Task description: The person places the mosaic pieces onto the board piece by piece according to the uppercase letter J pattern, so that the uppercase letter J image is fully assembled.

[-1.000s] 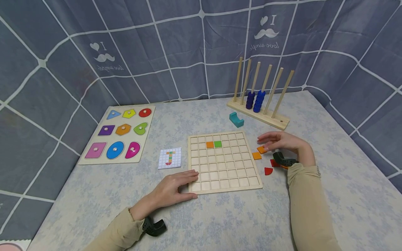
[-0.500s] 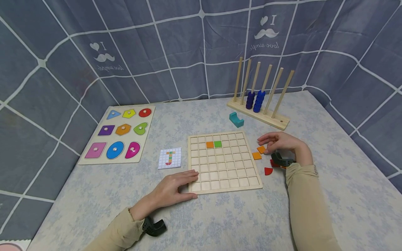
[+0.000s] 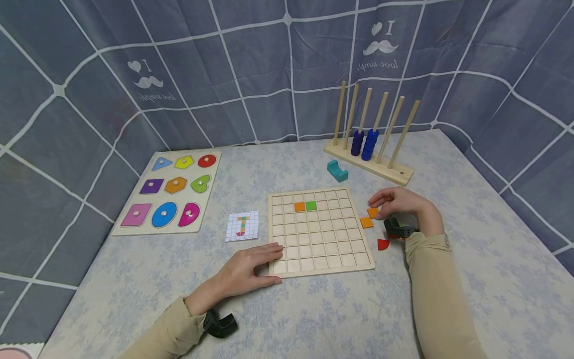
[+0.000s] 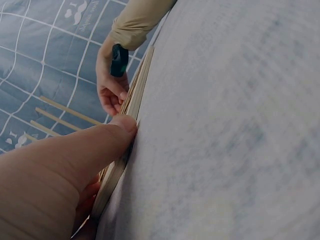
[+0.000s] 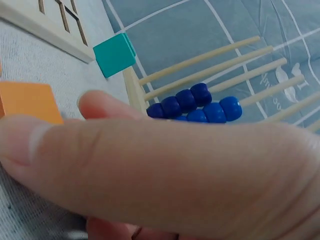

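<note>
My left hand (image 3: pixel 244 269) rests on the near left corner of a wooden grid board (image 3: pixel 323 249), its fingers straight on the rim. In the left wrist view its thumb (image 4: pixel 107 142) lies against the board's side. An orange tile (image 3: pixel 299 207) and a green tile (image 3: pixel 311 206) sit side by side in the grid. Right of the board, my right hand (image 3: pixel 401 200) is low over the table with fingers loosely bent. Its thumb is by a loose orange tile (image 5: pixel 30 100), partly covering it in the right wrist view. Another orange tile (image 3: pixel 366 223) lies beside the board.
A red quarter-round piece (image 3: pixel 383 245) lies near the right wrist, which hides other pieces. Behind stand a teal block (image 3: pixel 337 171) and a peg rack (image 3: pixel 385 171) with blue beads. Left are a pattern card (image 3: pixel 233 232) and a knobbed shape puzzle (image 3: pixel 179 223).
The right hand's fingers have drawn a little back from the orange tile, and its wrist has shifted slightly left. That tile has barely moved. The left hand and board stay put.
</note>
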`<state>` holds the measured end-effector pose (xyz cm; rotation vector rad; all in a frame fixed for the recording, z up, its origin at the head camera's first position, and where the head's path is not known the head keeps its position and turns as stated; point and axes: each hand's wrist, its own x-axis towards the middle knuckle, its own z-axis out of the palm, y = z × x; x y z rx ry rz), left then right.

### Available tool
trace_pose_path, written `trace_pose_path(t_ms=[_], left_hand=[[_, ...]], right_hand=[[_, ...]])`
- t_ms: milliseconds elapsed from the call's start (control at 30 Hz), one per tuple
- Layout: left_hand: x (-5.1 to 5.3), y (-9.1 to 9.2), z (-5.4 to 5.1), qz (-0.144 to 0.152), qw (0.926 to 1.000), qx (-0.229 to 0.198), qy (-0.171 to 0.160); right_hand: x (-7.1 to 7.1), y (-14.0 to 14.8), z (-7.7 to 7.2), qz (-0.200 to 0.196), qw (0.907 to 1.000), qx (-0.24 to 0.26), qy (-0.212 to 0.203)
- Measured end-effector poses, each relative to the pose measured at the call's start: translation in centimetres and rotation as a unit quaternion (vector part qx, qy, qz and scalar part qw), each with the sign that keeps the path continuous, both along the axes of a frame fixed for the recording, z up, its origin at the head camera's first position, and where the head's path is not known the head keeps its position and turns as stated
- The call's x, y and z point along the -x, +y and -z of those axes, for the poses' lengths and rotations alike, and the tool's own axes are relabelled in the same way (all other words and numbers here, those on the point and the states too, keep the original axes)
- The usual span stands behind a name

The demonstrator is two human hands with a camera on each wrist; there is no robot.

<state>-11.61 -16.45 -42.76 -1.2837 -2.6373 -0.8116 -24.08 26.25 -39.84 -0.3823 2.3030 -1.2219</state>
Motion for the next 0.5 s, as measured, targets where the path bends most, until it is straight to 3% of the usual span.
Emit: trace_pose_path(t_ms=[333, 500], left_hand=[[-0.01, -0.02, -0.01, 0.001, 1.0, -0.001, 0.0], [-0.03, -0.02, -0.01, 0.002, 1.0, -0.001, 0.0]], right_hand=[[0.03, -0.4, -0.61, 0.013, 0.9998, -0.015, 0.0], [-0.11, -0.4, -0.94, 0.036, 0.998, -0.026, 0.045]])
